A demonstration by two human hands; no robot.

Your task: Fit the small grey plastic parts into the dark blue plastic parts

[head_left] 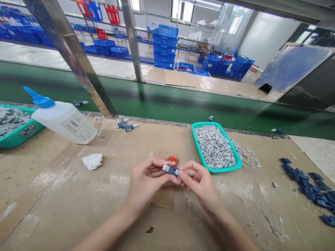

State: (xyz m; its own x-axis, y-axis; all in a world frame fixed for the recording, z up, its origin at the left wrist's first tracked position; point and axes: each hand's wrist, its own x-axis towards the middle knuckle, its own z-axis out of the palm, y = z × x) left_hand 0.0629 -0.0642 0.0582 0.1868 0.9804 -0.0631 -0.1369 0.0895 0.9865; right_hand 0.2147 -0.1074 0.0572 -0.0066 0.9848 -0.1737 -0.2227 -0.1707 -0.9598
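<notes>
A single head-worn camera looks forward and down over the worn beige worktable (78,202). It sits close above the left hand (147,182) and right hand (198,181), which meet mid-frame on a small blue-and-grey plastic part (170,170). Farther off, its wide view reaches the green conveyor belt (183,104) and the stacked blue plastic crates (164,45).

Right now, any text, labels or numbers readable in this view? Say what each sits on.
No text reads cleanly.
White plastic squeeze bottle with blue nozzle: its label bears print, too blurred and tilted to read.
Teal plastic basket at far left: coloured tag at its wall, unreadable.
Small blue-and-white part pinched between left hand and right hand: no marking visible.
</notes>
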